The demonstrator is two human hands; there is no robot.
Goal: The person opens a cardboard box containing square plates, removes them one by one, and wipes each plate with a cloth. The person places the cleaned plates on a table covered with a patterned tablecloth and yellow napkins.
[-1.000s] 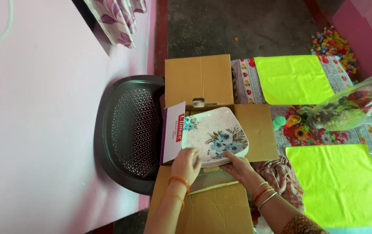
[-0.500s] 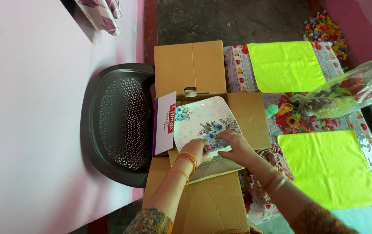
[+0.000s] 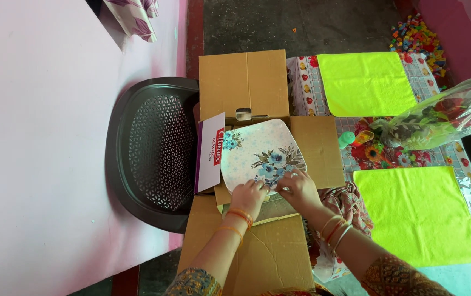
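Here, left hand [image 3: 248,193]: grip pinching the near edge of the square floral plate [image 3: 260,154].
Right hand [image 3: 298,187]: grip clasping the same edge, just beside.
Plate: beyond both grips, over the open cardboard box [image 3: 316,145].

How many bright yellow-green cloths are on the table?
2. One yellow-green cloth lies at the far end of the table, the other nearer, right of the open cardboard box. None seem hidden.
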